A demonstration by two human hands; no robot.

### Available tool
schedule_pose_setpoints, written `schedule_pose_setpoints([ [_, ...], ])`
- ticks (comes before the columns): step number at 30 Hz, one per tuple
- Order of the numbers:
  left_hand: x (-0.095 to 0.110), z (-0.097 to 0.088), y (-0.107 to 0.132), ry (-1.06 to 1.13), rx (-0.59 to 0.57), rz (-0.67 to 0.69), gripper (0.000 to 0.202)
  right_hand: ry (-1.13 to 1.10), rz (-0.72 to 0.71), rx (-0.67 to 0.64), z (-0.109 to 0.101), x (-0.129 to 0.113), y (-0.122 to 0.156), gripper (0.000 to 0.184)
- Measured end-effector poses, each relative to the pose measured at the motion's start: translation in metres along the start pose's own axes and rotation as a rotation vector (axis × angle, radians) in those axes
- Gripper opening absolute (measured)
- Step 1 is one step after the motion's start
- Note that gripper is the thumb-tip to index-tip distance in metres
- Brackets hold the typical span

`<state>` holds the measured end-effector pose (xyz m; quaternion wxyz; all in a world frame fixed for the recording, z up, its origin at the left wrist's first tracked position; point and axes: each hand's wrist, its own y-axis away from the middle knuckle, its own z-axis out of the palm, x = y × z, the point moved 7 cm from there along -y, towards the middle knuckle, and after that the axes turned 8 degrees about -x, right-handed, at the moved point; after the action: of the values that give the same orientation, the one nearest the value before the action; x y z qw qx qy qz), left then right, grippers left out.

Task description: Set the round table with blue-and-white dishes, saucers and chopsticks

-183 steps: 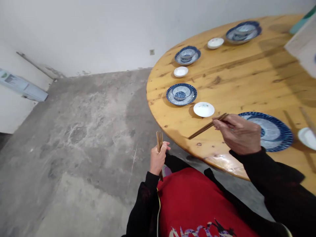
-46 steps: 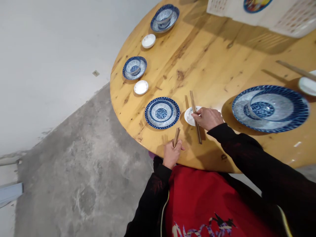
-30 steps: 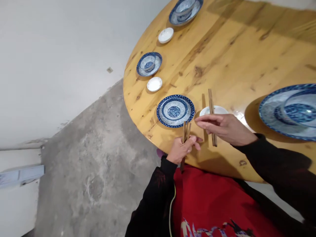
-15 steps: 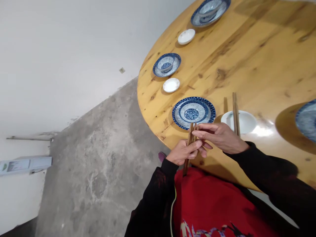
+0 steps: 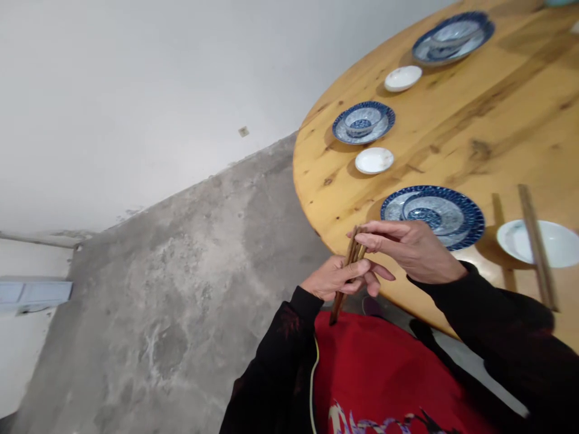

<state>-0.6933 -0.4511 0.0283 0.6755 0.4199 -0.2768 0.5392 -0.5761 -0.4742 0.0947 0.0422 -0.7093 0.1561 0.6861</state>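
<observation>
My left hand (image 5: 337,277) is closed around a bundle of brown wooden chopsticks (image 5: 351,259), held upright and slightly tilted in front of my red top. At the upper ends of the bundle, my right hand (image 5: 407,247) pinches the chopsticks between thumb and fingertips. Just beyond my right hand is a blue-and-white plate (image 5: 473,220) with a matching bowl (image 5: 434,214) on it, partly covered by the hand. To the right, a pair of chopsticks (image 5: 536,241) rests across a small white dish (image 5: 563,244).
Farther along the round wooden table (image 5: 325,175) stand a small white dish (image 5: 374,160), a blue-rimmed plate (image 5: 386,123) with a bowl, another white dish (image 5: 402,78) and another plate with a bowl (image 5: 456,36). Grey concrete floor (image 5: 217,271) and a white wall (image 5: 136,108) lie to the left.
The view has swung left, so the table and dishes sit farther right. Both hands stay on the chopstick bundle, now nearer the table's left edge in view.
</observation>
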Motion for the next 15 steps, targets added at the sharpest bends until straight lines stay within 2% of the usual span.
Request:
schedule_pose_setpoints([
  [5,0.007,-0.021,0.034,-0.020,-0.029,0.027,0.080,0.041,0.000,-0.048,0.036,-0.011,-0.013,0.054],
  [9,0.006,-0.037,0.054,-0.034,-0.002,0.009,0.078,0.061,-0.003,-0.091,0.057,-0.017,-0.021,0.058],
  [12,0.006,-0.049,0.061,-0.023,0.027,0.015,0.079,0.067,0.023,-0.105,0.064,-0.017,-0.025,0.060],
  [15,0.011,-0.059,0.062,0.002,0.022,0.067,0.078,0.086,0.088,-0.050,0.058,-0.012,-0.031,0.063],
])
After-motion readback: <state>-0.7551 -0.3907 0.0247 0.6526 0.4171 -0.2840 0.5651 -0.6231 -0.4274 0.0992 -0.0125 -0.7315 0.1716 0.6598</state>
